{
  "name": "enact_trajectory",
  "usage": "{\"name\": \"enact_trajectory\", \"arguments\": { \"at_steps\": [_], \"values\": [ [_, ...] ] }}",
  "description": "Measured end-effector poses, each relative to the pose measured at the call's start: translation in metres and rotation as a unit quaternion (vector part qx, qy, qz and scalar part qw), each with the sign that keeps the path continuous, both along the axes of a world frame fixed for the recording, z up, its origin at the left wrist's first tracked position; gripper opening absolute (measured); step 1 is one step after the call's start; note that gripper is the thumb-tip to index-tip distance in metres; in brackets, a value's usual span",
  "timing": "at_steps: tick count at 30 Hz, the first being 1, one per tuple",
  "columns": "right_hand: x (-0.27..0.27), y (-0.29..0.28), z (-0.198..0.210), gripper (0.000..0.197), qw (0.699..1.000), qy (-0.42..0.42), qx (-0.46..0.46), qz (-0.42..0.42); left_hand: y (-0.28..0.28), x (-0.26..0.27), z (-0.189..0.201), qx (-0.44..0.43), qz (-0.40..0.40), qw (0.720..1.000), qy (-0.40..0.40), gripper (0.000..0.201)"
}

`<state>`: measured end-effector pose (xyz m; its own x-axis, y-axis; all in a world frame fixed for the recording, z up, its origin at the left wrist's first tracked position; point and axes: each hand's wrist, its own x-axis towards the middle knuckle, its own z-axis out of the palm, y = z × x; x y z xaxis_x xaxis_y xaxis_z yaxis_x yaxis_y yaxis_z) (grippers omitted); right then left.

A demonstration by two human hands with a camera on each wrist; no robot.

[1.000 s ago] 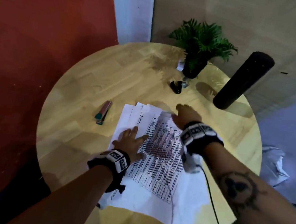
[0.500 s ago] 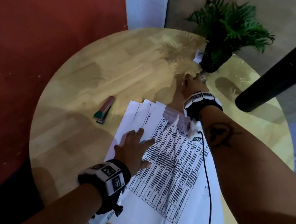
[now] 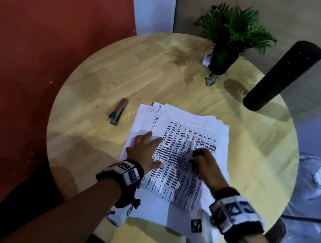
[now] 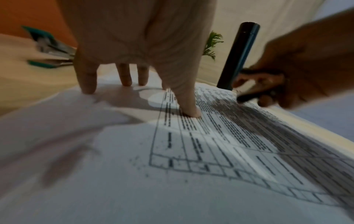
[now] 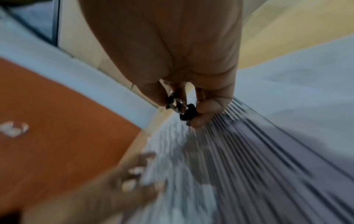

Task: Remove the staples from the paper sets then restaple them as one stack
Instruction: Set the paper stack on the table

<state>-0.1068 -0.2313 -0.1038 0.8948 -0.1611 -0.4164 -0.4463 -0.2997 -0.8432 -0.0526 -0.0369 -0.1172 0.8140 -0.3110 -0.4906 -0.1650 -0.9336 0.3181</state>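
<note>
Back from the plant comes the right hand (image 3: 209, 166), now holding a small black staple remover (image 5: 186, 109).
It is above the papers (image 3: 188, 125) on the round table (image 3: 103, 79); the left hand (image 3: 144, 150) presses them flat, fingers spread wide.

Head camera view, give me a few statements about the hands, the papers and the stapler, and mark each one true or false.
1. The left hand rests flat with spread fingers on the papers. True.
2. The right hand is open and holds nothing. False: it grips a small black staple remover above the papers.
3. The stapler lies on the round wooden table, left of the papers, untouched. True.
4. The stapler sits on top of the papers. False: it lies on bare wood, apart from them.
5. The potted plant stands at the table's far side. True.
</note>
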Motion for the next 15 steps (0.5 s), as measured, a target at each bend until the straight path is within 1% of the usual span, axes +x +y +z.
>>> {"name": "enact_trajectory", "arguments": {
  "at_steps": [1, 3, 5, 7, 9, 10, 12, 13, 15],
  "values": [
    [-0.015, 0.011, -0.007, 0.01, 1.0, -0.009, -0.014, 0.015, 0.003, -0.003, 0.001, -0.015, 0.04, 0.999, -0.011, 0.093],
    [-0.031, 0.022, -0.013, 0.028, 0.997, -0.04, -0.05, 0.035, 0.007, -0.005, 0.003, -0.055, 0.134, 0.989, -0.026, 0.108],
    [-0.034, 0.026, -0.013, 0.03, 0.998, -0.059, -0.032, 0.014, 0.006, -0.001, 0.004, -0.102, 0.206, 0.973, -0.024, 0.11],
    [-0.034, 0.027, -0.013, 0.028, 0.998, -0.052, -0.017, -0.006, 0.004, 0.001, 0.008, -0.151, 0.267, 0.952, -0.02, 0.098],
    [-0.033, 0.024, -0.021, 0.03, 0.999, -0.027, 0.0, -0.041, 0.001, 0.003, 0.012, -0.192, 0.321, 0.926, -0.043, 0.076],
    [-0.032, 0.023, -0.024, 0.031, 0.998, -0.017, 0.0, -0.052, 0.0, 0.006, 0.015, -0.204, 0.341, 0.917, -0.046, 0.066],
    [-0.032, 0.024, -0.026, 0.031, 0.998, -0.014, 0.002, -0.057, 0.0, 0.009, 0.019, -0.214, 0.373, 0.902, -0.04, 0.056],
    [-0.032, 0.025, -0.023, 0.03, 0.998, -0.017, 0.003, -0.059, 0.001, 0.013, 0.019, -0.222, 0.385, 0.895, -0.03, 0.053],
    [-0.032, 0.026, -0.02, 0.029, 0.998, -0.013, 0.012, -0.056, 0.005, 0.019, 0.017, -0.259, 0.393, 0.882, 0.027, 0.048]
  ]
}}
